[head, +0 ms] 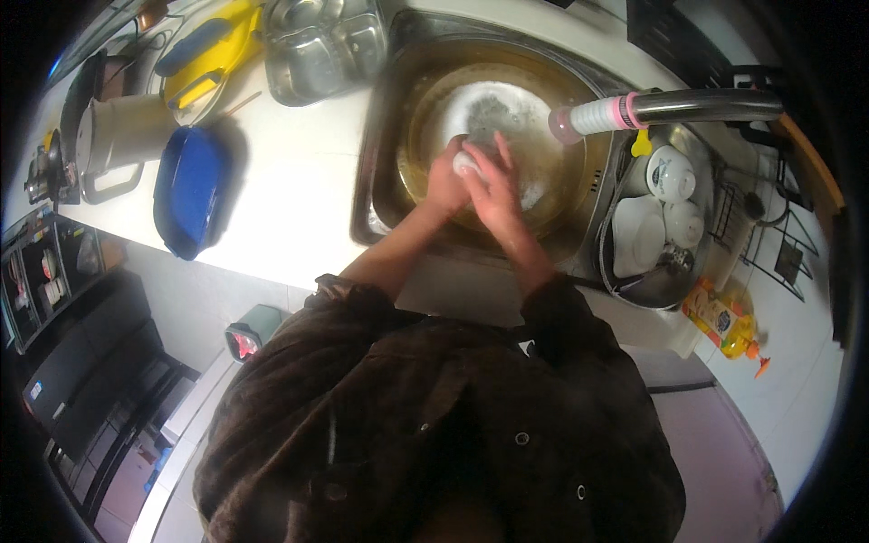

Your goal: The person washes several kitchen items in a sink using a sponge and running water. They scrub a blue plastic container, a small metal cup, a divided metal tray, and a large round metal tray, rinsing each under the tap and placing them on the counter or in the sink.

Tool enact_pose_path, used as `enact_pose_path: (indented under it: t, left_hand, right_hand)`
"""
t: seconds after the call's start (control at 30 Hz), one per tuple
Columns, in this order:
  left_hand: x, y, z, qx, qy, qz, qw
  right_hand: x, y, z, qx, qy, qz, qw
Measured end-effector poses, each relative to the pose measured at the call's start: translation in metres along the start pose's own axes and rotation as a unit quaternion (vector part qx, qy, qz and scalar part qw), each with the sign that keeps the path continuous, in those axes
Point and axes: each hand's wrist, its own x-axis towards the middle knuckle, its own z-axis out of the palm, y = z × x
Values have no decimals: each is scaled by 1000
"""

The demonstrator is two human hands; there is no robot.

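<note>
Both hands are close together over a round basin (570, 197) of foamy water set in a metal sink (377, 129). My left hand (448, 178) is partly behind the right one, its fingers curled around a small whitish item (466, 163) that I cannot identify. With fingers spread, my right hand (494, 186) touches that item and the left hand. Something greyish and translucent shows just beyond the fingertips, too blurred to name. White suds (526, 98) float on the water. The faucet (706, 106) with a ribbed extension hose (590, 121) reaches in from the right, beside the hands.
A divided metal tray (309, 61), a yellow container (237, 47), a blue dish (187, 193) and a pale pitcher (129, 132) stand on the left counter. At right, bowls (672, 173) and a white dish (638, 234) lie in a drainer beside a soap pump bottle (723, 326).
</note>
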Motion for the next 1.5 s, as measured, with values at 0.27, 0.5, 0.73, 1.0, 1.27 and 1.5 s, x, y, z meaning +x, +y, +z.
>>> enact_pose_path:
  t: [0.27, 0.5, 0.73, 1.0, 1.27, 1.5]
  left_hand:
    - [2, 9, -2, -27, -3, -6, 1000]
    - [20, -16, -8, -351, 4, -271, 896]
    - [25, -32, -5, -476, 32, -347, 808]
    - [19, -17, -7, -361, 11, -389, 848]
    - [24, -15, -8, -460, -52, -372, 805]
    - [27, 9, -32, -596, -163, -398, 678]
  right_hand:
    - [44, 57, 31, 404, 21, 554, 728]
    - [7, 108, 64, 200, -149, 563, 788]
    - [12, 123, 46, -21, -125, 498, 858]
    - [8, 17, 44, 34, -1, 91, 995]
    - [58, 78, 45, 198, -35, 500, 842]
    - [41, 84, 34, 386, 64, 622, 678]
